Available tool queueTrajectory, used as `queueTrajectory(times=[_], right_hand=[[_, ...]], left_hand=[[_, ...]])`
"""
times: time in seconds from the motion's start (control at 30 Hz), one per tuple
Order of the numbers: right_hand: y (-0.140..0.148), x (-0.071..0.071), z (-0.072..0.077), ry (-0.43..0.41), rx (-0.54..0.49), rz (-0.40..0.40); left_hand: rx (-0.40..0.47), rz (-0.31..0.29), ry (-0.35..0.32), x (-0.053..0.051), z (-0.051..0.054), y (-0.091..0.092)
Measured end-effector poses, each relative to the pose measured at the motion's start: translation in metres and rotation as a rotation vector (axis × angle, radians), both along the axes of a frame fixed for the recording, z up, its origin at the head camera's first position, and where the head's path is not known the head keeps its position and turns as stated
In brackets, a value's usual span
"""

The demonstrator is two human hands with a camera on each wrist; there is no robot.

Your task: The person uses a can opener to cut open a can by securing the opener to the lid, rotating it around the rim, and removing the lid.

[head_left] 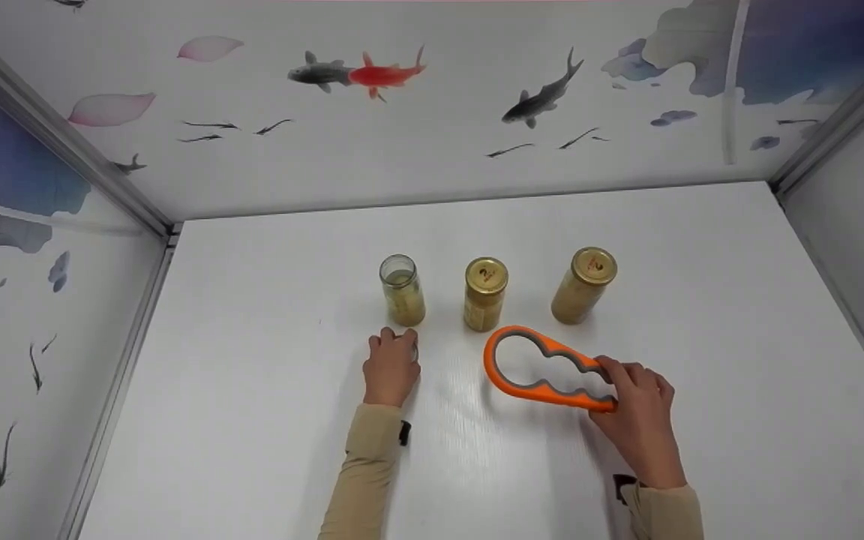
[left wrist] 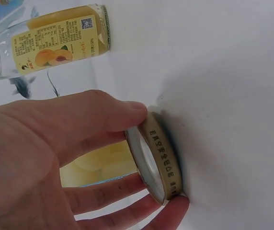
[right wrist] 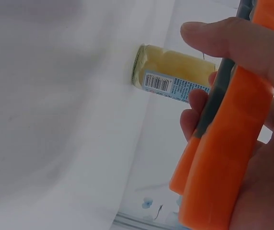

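- head view: my left hand (head_left: 391, 367) is just in front of the open jar (head_left: 403, 304), pinching the lid (head_left: 415, 352), which barely shows past my fingers. left forearm (head_left: 370, 461) runs up from the bottom edge, leaning slightly right.
- same view: my right hand (head_left: 638, 409) grips the orange jar opener (head_left: 548, 393) by its handle ends, loop pointing left, close in front of the middle capped jar (head_left: 485, 300). right capped jar (head_left: 582, 289) stands farther right.
- to do this well, i'd keep the left wrist steady so my knuckles don't nudge the open jar, and the loop clear of the middle one.
- left wrist view: thumb on one side of the lid's rim, fingertips on the other, hollow side facing my palm. can't tell if it touches the table (left wrist: 242, 143). i'd set it flat, releasing both sides evenly so it doesn't tip.
- right wrist view: thumb laid across the opener, fingers curled behind; jar with a barcode label (right wrist: 173, 62) beyond, can't tell which. firm grip should stop it swinging.
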State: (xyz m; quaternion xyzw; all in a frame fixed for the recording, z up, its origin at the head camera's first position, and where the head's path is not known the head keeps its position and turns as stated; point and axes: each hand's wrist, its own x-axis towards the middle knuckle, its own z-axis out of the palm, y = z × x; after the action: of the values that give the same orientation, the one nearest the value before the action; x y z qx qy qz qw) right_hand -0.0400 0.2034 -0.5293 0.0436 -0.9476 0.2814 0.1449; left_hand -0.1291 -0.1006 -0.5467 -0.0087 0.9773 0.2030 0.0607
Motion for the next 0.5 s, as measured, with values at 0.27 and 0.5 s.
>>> queueTrajectory(times=[0.27,0.5], right_hand=[[0.001,0.000,-0.002,-0.018,-0.006,-0.023],[0.003,0.001,-0.003,-0.022,-0.005,-0.035]], left_hand=[[-0.010,0.004,0.012,0.002,-0.001,0.001],[-0.043,0.028,0.122,0.005,0.010,0.004]])
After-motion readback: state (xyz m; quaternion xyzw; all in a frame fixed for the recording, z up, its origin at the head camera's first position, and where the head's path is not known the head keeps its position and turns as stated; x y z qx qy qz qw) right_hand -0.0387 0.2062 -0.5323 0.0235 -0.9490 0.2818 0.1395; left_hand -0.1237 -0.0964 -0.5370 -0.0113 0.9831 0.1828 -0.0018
